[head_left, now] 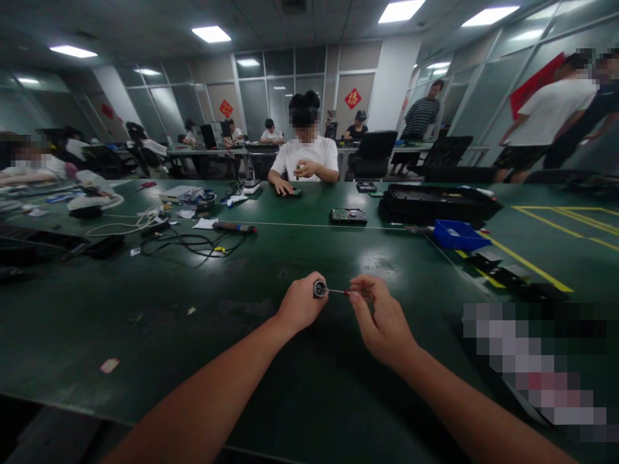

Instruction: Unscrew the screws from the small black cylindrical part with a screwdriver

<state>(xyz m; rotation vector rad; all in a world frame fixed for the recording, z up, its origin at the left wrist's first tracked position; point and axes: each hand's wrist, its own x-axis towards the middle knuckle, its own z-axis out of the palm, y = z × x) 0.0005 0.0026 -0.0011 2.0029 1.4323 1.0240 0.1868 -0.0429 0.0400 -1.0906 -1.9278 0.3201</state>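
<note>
Above the middle of the green table, my left hand (302, 301) is closed around a small dark part with a round, silver-rimmed end (320, 289). That end faces up toward me; the rest of the part is hidden in my fist. My right hand (384, 319) pinches a thin screwdriver (338, 291) by its handle, mostly covered by the fingers. Its slim metal shaft, red near the handle, points left. The tip meets the rim of the round part; whether it sits inside cannot be made out.
Across the green table (232, 361) a person in a white shirt (309, 158) works with both hands. A circuit-board drive (348, 216), a black tray (438, 203) and a blue bin (459, 234) lie ahead and right. Black cables (193, 243) and an electric screwdriver (235, 227) lie left.
</note>
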